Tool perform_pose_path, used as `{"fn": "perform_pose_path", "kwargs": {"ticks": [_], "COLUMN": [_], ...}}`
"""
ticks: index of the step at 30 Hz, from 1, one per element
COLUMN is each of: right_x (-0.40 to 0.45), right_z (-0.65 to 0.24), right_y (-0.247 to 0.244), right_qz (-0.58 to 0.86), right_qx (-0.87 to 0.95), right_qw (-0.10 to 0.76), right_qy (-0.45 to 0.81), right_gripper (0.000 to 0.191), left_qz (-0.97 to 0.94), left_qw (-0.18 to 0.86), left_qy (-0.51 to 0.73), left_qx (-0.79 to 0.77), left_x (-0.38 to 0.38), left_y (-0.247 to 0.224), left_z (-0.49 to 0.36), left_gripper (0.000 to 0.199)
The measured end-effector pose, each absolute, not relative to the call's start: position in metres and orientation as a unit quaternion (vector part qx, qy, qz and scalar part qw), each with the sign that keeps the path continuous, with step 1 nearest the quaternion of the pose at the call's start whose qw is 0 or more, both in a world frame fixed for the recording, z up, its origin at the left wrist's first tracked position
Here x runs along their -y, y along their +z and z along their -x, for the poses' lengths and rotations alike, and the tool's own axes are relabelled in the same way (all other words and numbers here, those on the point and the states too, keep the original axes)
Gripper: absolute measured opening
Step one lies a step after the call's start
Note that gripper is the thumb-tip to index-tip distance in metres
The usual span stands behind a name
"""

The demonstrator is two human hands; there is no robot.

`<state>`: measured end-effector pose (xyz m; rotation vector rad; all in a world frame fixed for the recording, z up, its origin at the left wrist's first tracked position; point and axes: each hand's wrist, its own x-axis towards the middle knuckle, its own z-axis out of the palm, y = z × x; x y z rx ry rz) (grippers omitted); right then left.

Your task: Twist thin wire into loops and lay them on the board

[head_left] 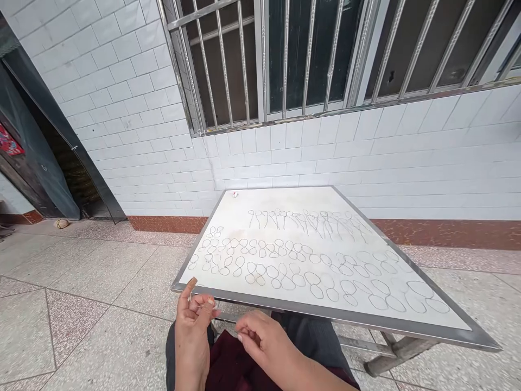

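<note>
My left hand (194,326) is raised just off the table's near left edge. Its index finger points up, while the thumb presses toward the other bent fingers. A thin pale strand (200,306) seems to run between those fingers, too fine to make out clearly. To its right, my right hand (266,339) is closed in a pinch over my lap; anything between thumb and index finger is too small to see. Thin dark loops (256,273), many paired like figure eights, cover the near part of the white tabletop (285,198). Farther back is a row of loops with long tails (305,220).
A small white and red item (235,194) lies at the table's far left corner. The table has a grey metal rim (342,312) and stands near a white tiled wall (154,152) with a barred window (309,60). A doorway (77,174) is at left.
</note>
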<state>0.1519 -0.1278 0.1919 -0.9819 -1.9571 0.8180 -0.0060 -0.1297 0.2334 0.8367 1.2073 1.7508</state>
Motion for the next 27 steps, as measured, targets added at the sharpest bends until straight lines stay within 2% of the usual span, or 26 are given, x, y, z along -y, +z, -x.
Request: {"fn": "perform_pose_path", "kwargs": {"ticks": [6,10,12,15,19,23,27], "right_x": [0.110,0.080,0.059,0.016,-0.054,-0.122,-0.178], "right_z": [-0.143,-0.148,-0.154,-0.165,-0.173,-0.170,-0.159], "right_y": [0.193,0.191,0.192,0.199,0.207,0.206,0.200], "right_qz": [0.444,0.468,0.489,0.547,0.592,0.632,0.665], "right_qx": [0.637,0.580,0.569,0.576,0.579,0.582,0.568], "right_qw": [0.407,0.435,0.431,0.410,0.388,0.339,0.278], "right_qy": [0.481,0.506,0.501,0.449,0.405,0.382,0.397], "right_gripper": [0.005,0.006,0.009,0.008,0.005,0.007,0.027], "left_qz": [-0.365,-0.386,-0.400,-0.448,-0.547,-0.637,-0.636], "left_qw": [0.444,0.465,0.454,0.461,0.544,0.445,0.429], "left_qy": [0.664,0.633,0.618,0.549,0.351,0.262,0.194], "left_qx": [-0.479,-0.484,-0.502,-0.535,-0.530,-0.572,-0.611], "left_x": [0.095,0.074,0.074,0.083,0.092,0.085,0.073], "left_y": [0.231,0.228,0.218,0.186,0.121,0.067,0.039], "left_z": [-0.013,-0.021,-0.015,0.004,0.040,0.065,0.072], "left_gripper": [0.072,0.085,0.080,0.054,0.049,0.041,0.038]}}
